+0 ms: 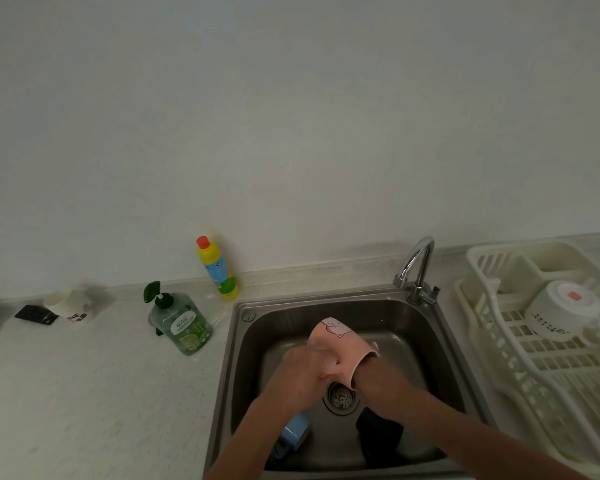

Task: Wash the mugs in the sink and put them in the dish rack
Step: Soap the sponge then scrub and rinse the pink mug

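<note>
left hand (303,372) grips the pink mug (340,348) from outside, fingers curled round its wall. right hand is inside the mug to the wrist (371,375), hidden, so can't tell its shape. mug is held over the sink (430,341) basin, tilted, long axis running far-left to near-right, mouth toward the near right, base toward the wall. blue mug (295,433) and a dark mug (380,434) lie on the sink floor near the drain (340,398). white mug (558,311) sits upside down in the dish rack (482,261), right of the faucet (418,268). soap bottle (179,320) stands on the surface (84,393).
</note>
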Action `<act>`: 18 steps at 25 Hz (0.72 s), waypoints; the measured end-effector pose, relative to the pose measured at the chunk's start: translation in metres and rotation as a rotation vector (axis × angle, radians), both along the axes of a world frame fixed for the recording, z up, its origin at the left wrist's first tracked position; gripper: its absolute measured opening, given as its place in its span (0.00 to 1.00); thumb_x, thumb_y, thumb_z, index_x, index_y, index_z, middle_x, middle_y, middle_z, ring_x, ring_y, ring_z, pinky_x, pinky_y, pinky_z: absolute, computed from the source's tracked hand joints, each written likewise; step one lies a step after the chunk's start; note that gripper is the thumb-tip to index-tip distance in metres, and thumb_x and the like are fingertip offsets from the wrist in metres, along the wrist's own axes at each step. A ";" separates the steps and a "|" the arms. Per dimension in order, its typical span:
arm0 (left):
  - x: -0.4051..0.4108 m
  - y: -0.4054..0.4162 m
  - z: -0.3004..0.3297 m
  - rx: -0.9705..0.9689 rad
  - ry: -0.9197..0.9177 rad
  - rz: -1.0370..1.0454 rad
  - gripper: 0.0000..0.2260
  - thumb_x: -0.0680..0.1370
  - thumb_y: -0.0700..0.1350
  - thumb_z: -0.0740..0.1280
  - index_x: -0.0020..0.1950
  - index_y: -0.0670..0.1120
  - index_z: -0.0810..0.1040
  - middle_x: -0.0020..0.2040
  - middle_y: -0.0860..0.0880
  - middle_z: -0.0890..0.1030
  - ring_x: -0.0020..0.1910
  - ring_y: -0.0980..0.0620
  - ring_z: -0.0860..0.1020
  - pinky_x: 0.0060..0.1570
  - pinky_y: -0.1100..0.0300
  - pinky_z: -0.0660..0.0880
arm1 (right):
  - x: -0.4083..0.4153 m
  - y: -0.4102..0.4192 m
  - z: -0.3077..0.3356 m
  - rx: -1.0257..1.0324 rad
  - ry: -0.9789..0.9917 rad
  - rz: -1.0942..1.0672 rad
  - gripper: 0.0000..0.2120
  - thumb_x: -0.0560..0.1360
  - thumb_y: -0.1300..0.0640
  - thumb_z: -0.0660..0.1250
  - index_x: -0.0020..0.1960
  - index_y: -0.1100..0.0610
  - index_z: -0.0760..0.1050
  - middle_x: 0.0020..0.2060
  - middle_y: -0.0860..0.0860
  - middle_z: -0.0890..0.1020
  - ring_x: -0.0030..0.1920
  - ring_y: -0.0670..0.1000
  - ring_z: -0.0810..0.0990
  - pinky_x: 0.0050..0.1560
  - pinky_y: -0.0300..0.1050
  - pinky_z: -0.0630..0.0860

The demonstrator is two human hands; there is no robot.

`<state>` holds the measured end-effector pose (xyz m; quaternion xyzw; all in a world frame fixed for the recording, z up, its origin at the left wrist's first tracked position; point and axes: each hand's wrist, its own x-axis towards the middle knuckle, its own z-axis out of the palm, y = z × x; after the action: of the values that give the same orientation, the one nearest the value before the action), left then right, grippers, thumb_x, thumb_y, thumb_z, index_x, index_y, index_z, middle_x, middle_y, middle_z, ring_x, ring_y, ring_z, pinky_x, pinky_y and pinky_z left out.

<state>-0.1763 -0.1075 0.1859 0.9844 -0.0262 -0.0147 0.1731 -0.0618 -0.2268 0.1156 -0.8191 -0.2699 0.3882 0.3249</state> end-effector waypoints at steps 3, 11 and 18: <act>0.002 0.000 -0.001 0.001 -0.003 0.038 0.10 0.81 0.51 0.61 0.56 0.48 0.77 0.54 0.50 0.80 0.53 0.52 0.77 0.53 0.62 0.71 | -0.031 -0.013 0.068 0.144 0.060 -0.095 0.40 0.68 0.33 0.69 0.73 0.55 0.68 0.67 0.58 0.74 0.67 0.59 0.72 0.69 0.57 0.68; 0.001 0.024 -0.004 -0.065 0.046 0.169 0.08 0.80 0.51 0.64 0.53 0.49 0.79 0.50 0.51 0.81 0.48 0.56 0.78 0.53 0.60 0.75 | -0.028 -0.045 0.040 0.500 0.851 -0.742 0.24 0.71 0.62 0.73 0.65 0.62 0.71 0.62 0.64 0.73 0.59 0.65 0.78 0.52 0.65 0.80; 0.000 0.056 -0.012 0.000 0.249 0.334 0.14 0.78 0.53 0.67 0.58 0.46 0.80 0.51 0.48 0.83 0.49 0.52 0.80 0.50 0.61 0.76 | -0.008 -0.077 0.066 0.475 0.430 -0.458 0.14 0.79 0.55 0.64 0.65 0.50 0.77 0.62 0.55 0.78 0.61 0.55 0.80 0.59 0.57 0.80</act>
<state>-0.1760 -0.0519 0.1744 0.9657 0.1591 -0.1073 0.1750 -0.0695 -0.3042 0.1818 -0.6601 -0.0885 0.3950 0.6328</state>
